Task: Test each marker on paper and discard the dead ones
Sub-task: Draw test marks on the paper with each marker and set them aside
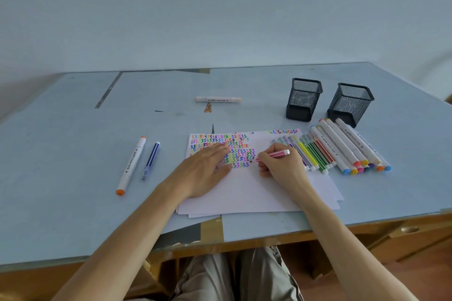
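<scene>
A stack of white paper lies in front of me, its upper part covered with rows of coloured squiggles. My right hand grips a pink striped marker, tip down on the paper beside the squiggles. My left hand rests flat on the paper's left part, with what looks like a clear cap under its fingers. A row of several markers lies right of the paper. An orange-tipped white marker and a blue pen lie to the left.
Two black mesh pen holders stand at the back right. A white marker lies alone beyond the paper. The table has a blue-grey top with a taped front edge; my knees show below it.
</scene>
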